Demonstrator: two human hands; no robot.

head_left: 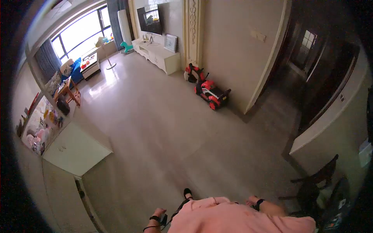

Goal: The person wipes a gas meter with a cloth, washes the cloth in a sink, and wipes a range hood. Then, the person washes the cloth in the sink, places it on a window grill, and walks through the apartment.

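Note:
My left hand [158,212] hangs low at the bottom of the head view, beside my pink top [233,217]. A dark strap circles its wrist, and a small black object with a cable sits next to it. Its fingers are foreshortened and too small to read. On the other side of the top, my right hand [253,200] is held near the body, with a black band on the wrist. Its fingers show in part, loosely bent, and nothing is visible in them. One foot in a black shoe [188,193] is on the grey floor [155,136].
A red and black ride-on toy [211,93] stands by the wall, near a white TV cabinet [165,60]. At left is a white cabinet [77,149]; at right, a dark chair [316,180] and a dark hallway [281,85]. A wooden stool [70,91] stands farther back.

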